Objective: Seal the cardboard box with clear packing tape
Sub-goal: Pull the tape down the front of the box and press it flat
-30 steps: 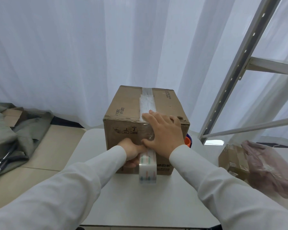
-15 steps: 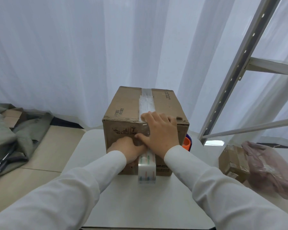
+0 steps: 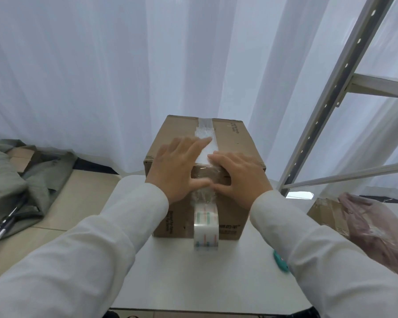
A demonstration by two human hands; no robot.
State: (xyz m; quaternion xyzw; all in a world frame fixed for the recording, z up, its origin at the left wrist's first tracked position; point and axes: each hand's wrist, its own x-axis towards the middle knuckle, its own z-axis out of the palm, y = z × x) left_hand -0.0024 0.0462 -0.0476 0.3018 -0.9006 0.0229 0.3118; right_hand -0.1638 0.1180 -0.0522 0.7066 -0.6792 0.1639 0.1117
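A brown cardboard box stands on a small white table, with a strip of clear tape along its top seam. The tape runs over the near top edge and down the front face to the tape roll, which hangs against the front of the box. My left hand lies flat over the near top edge, left of the strip, fingers straight on the box top. My right hand presses flat on the same edge to the right of the strip. Both thumbs meet on the tape on the front face.
A teal object lies on the table by my right sleeve. A grey metal shelf frame rises at the right, with a small cardboard box and a pinkish plastic bag below it. Grey cloth lies on the floor, left.
My left hand has left the tape roll and moved up onto the box's near top edge. My right hand has shifted to the right of the strip. The roll now hangs free.
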